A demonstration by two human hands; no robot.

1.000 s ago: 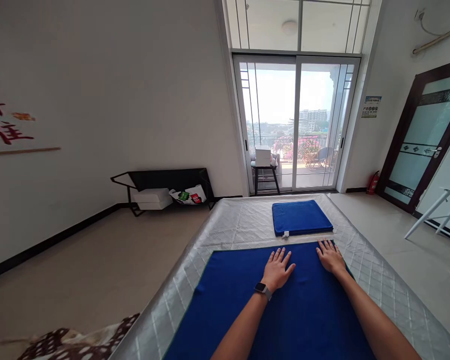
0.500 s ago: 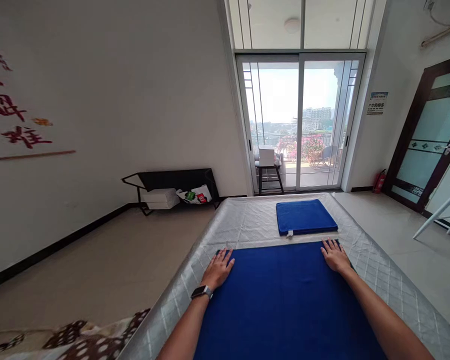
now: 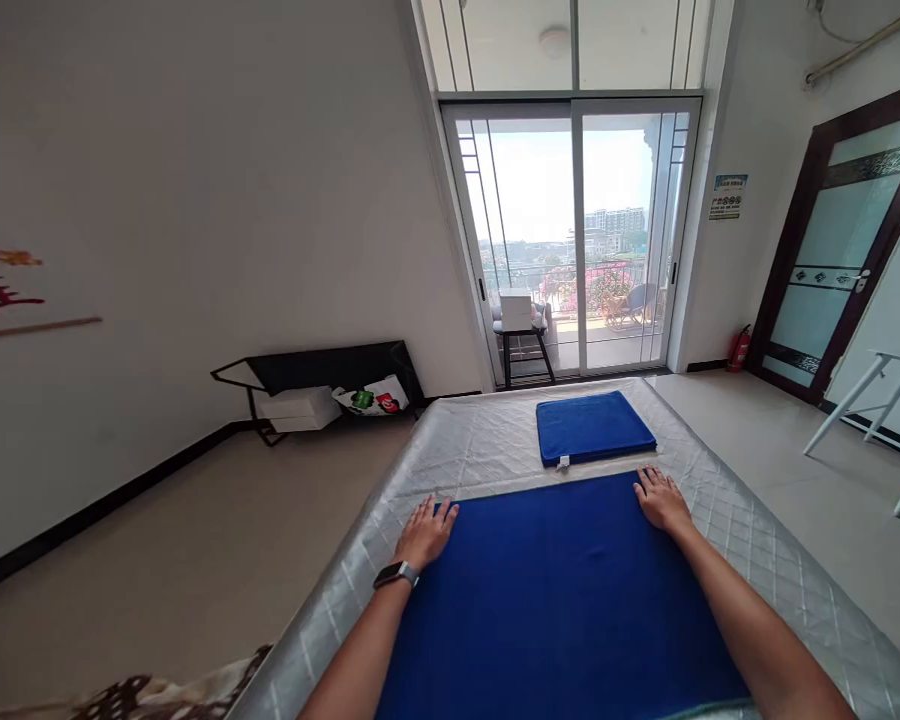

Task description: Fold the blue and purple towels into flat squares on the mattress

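A blue cloth lies spread flat on a quilted silver-grey mattress. My left hand, below a wristwatch, rests open on the cloth's far left corner with the fingers stretched forward. At the far right corner my right hand lies flat, fingers extended. Neither hand grips anything. Just beyond the spread cloth is a folded blue cloth with a small white tag at its near edge. The near right edge of the spread cloth shows a greenish border.
Against the left wall stands a black folding frame with a white box and a printed bag. A brown and white patterned cloth is at lower left. A dark stool stands by the sliding glass door, a white-legged table at right.
The camera view has turned slightly to the right. Both hands stay flat at the cloth's far corners, and the greenish border now shows at the bottom.
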